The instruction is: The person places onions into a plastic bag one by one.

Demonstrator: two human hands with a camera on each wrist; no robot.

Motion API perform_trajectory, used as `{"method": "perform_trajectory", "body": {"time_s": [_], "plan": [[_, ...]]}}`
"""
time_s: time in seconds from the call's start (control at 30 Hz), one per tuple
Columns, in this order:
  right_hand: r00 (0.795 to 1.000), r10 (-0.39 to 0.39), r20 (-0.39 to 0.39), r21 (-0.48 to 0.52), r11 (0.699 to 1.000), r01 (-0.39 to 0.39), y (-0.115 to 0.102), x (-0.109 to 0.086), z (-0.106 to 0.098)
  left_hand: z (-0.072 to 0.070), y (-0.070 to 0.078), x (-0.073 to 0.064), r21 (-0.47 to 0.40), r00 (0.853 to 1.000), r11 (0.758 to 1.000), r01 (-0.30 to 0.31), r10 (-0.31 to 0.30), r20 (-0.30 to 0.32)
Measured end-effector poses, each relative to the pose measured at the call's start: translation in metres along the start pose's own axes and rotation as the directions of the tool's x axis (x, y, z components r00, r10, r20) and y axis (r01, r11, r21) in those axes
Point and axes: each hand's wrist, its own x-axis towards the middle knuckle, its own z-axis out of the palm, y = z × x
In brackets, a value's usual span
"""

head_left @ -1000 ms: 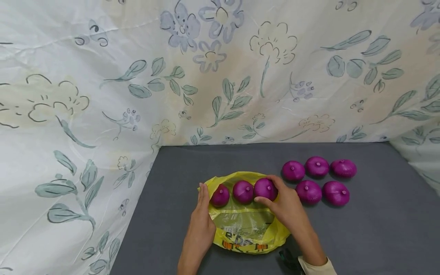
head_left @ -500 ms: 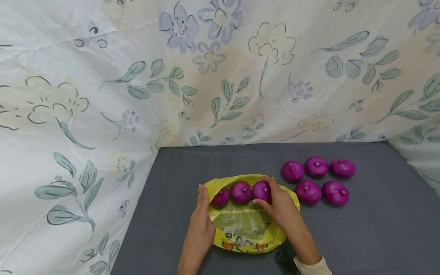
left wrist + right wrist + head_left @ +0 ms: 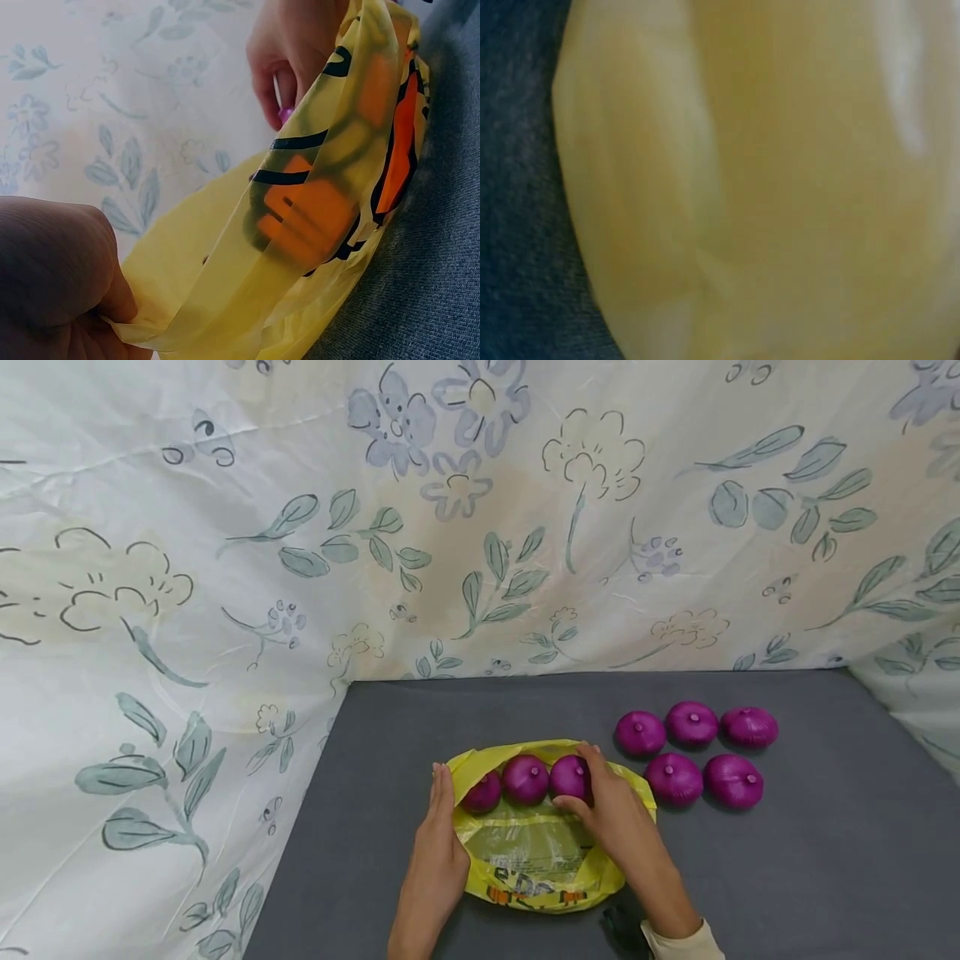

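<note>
A yellow plastic bag (image 3: pixel 525 852) lies with its mouth spread, dark and orange print on its near side. My left hand (image 3: pixel 438 856) pinches the bag's left edge, as the left wrist view (image 3: pixel 67 285) also shows of that hand. Inside the mouth, my right hand (image 3: pixel 618 810) grips a red onion (image 3: pixel 570 777) between thumb and fingers. To its left in the bag sit a second red onion (image 3: pixel 525 779) and a third red onion (image 3: pixel 482 793), partly covered by the bag's rim. Only blurred yellow plastic (image 3: pixel 780 187) fills most of the right wrist view.
Several more red onions (image 3: pixel 692 724) lie in two rows on the dark grey tabletop (image 3: pixel 825 860), right of the bag. A flower-printed cloth (image 3: pixel 480 593) hangs behind the table and along its left side.
The right hand and its onion have shifted slightly left and down into the bag, and the bag's right rim now shows behind that hand. The left hand stays about where it was.
</note>
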Motion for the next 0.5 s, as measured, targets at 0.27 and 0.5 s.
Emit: {"method": "perform_trajectory", "body": {"time_s": [0.27, 0.5], "plan": [[1.000, -0.006, -0.012, -0.001, 1.000, 0.006, -0.001, -0.007, -0.007, 0.001, 0.000, -0.001, 0.016, 1.000, 1.000, -0.004, 0.004, 0.004], [0.998, -0.019, -0.063, 0.005, 1.000, 0.019, -0.006, -0.011, -0.025, 0.001, 0.000, 0.001, 0.000, 1.000, 1.000, 0.002, -0.002, 0.013]]}}
